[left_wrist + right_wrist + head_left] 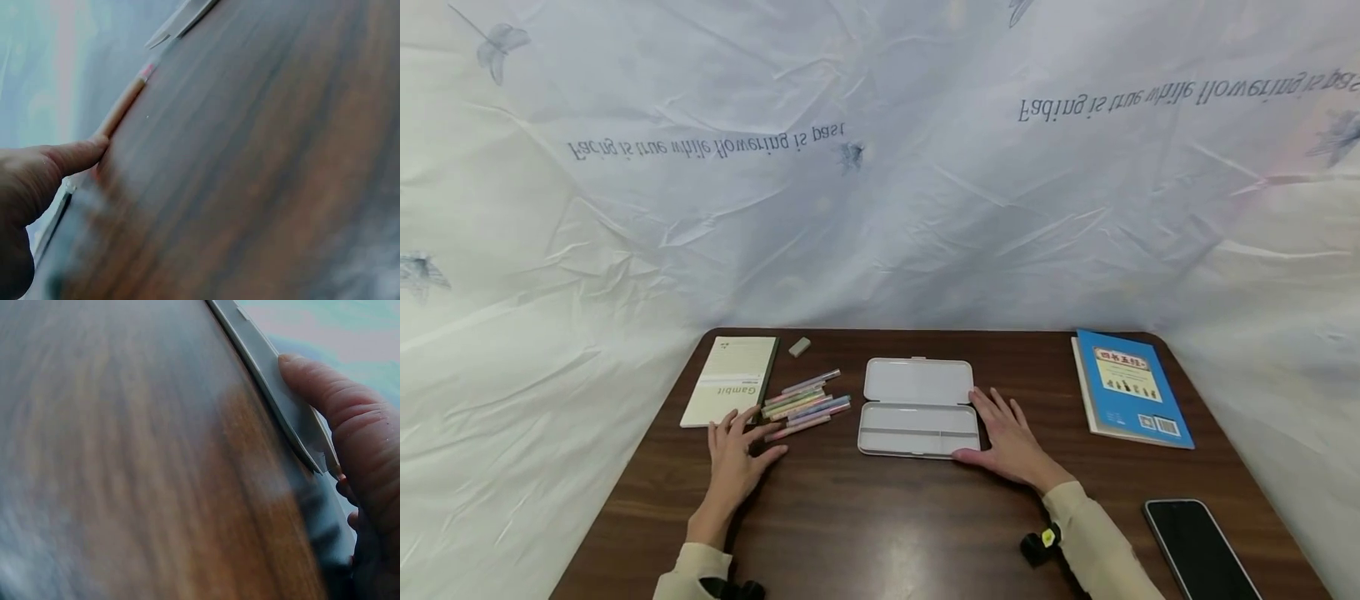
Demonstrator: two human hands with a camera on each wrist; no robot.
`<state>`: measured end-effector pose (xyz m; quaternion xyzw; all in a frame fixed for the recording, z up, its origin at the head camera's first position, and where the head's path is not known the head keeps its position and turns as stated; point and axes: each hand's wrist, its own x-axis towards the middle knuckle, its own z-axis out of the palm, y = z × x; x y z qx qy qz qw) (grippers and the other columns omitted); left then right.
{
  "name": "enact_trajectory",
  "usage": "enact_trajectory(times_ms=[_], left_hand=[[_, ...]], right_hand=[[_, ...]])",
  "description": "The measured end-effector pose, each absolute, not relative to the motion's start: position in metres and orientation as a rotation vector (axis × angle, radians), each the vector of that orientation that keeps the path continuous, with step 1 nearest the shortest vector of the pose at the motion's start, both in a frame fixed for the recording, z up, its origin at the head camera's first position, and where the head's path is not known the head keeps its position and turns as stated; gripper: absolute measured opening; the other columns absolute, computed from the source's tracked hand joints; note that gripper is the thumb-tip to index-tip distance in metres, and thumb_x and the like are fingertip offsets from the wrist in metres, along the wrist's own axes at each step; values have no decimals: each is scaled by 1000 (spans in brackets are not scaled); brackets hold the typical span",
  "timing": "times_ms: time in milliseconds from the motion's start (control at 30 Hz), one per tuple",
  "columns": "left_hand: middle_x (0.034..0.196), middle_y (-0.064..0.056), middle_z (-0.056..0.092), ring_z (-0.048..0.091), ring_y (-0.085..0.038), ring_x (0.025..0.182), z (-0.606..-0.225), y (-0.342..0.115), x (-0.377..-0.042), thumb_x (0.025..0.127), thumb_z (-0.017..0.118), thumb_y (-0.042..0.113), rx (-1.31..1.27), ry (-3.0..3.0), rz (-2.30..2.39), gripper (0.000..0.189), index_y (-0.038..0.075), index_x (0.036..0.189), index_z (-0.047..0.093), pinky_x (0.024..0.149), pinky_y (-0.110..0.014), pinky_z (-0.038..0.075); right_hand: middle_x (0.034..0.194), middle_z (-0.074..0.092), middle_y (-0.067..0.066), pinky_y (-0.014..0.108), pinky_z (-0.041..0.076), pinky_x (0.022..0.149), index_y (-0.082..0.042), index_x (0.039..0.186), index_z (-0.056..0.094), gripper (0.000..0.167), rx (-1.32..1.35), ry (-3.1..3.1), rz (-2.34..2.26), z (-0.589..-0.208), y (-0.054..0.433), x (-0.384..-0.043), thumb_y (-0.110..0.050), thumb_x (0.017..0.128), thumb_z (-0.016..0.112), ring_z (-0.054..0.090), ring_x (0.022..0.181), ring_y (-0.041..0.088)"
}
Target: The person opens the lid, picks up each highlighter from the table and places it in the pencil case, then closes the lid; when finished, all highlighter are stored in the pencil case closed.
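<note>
An open white pencil case (919, 443) lies mid-table with its lid (917, 382) laid back; its tray has a divider and shows no pens in it. My right hand (1011, 442) rests at the case's right end, fingers spread, the thumb at the near corner. In the right wrist view that thumb (337, 394) lies along the case wall (275, 394). To the left, several pastel pens (805, 404) lie in a loose pile. My left hand (733, 467) is beside them, fingers spread, index fingertip and thumb close to the nearest pink pen (801, 427).
A cream notebook (730, 379) marked "Gambit" lies left of the pens, with a small eraser (800, 347) behind them. On the right are a blue book (1135, 387) and a black phone (1201, 550). A white printed sheet (880, 208) hangs behind the table (880, 517).
</note>
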<state>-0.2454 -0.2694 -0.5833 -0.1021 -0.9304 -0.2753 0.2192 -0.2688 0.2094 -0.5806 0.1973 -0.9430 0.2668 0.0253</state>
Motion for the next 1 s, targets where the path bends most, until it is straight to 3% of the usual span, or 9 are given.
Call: enact_trajectory(times_ms=[267,600,867,1000], left_hand=[[142,-30,59,35,-59,140,-587,-269,-244,78,94,10,-204,-2543,-926,21,5,96,83,113,-74,23],[136,-29,61,39,-53,142,-587,-264,-239,85,88,6,-160,-2518,-1045,10,5,92,81,114,-70,29],[115,-17,66,54,-40,116,-582,-258,-240,85,88,6,-161,-2453,-1039,10,6,92,82,101,-52,37],[111,-16,67,58,-38,113,-579,-250,-247,83,89,5,-215,-2414,-1055,11,5,91,81,106,-53,38]], right_hand=[[168,36,20,74,13,120,-3,164,35,111,608,-2922,811,-581,209,-269,-69,85,76,23,156,50],[169,34,20,73,12,121,-3,164,34,110,590,-2946,825,-580,209,-268,-66,85,78,21,157,48],[169,34,20,73,11,121,-3,164,34,110,603,-2931,834,-579,209,-268,-66,85,78,21,157,49],[169,34,20,73,11,122,-3,164,34,110,597,-2937,837,-578,209,-268,-66,85,77,21,157,49]])
